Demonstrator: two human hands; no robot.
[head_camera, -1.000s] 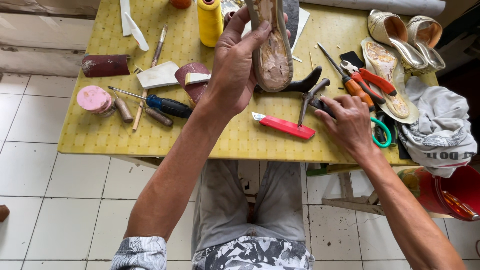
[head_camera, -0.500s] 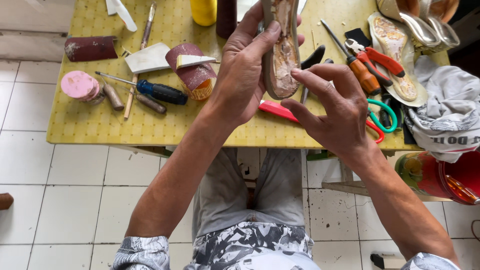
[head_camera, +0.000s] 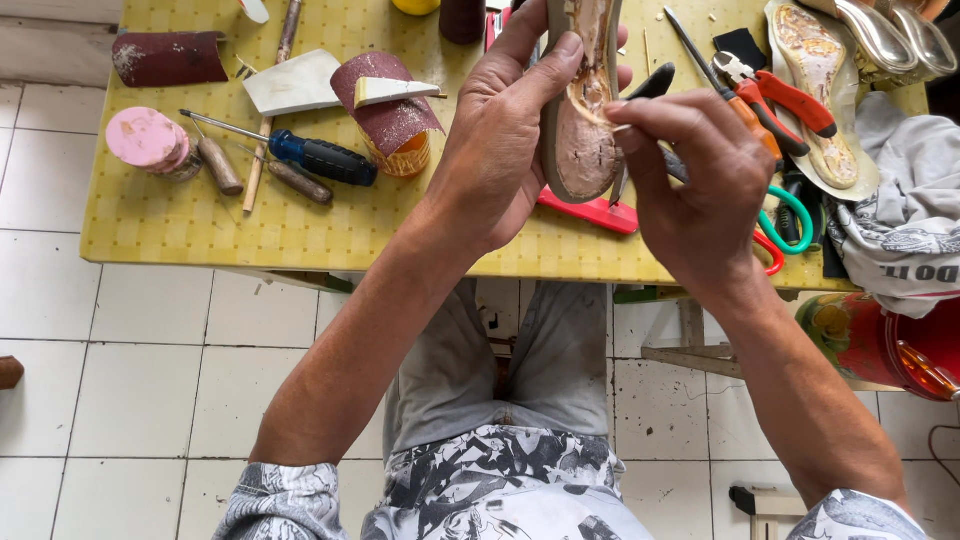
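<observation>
Two hands work over a yellow worktop (head_camera: 200, 225). The left hand (head_camera: 500, 140) has its fingers clamped around a worn shoe sole (head_camera: 583, 110), held above the worktop, its top cut off by the frame. The right hand (head_camera: 700, 190) pinches something small at the sole's rough, tan inner face; what it is cannot be made out.

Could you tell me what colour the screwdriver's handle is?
Blue and black, on the screwdriver; head view.
</observation>
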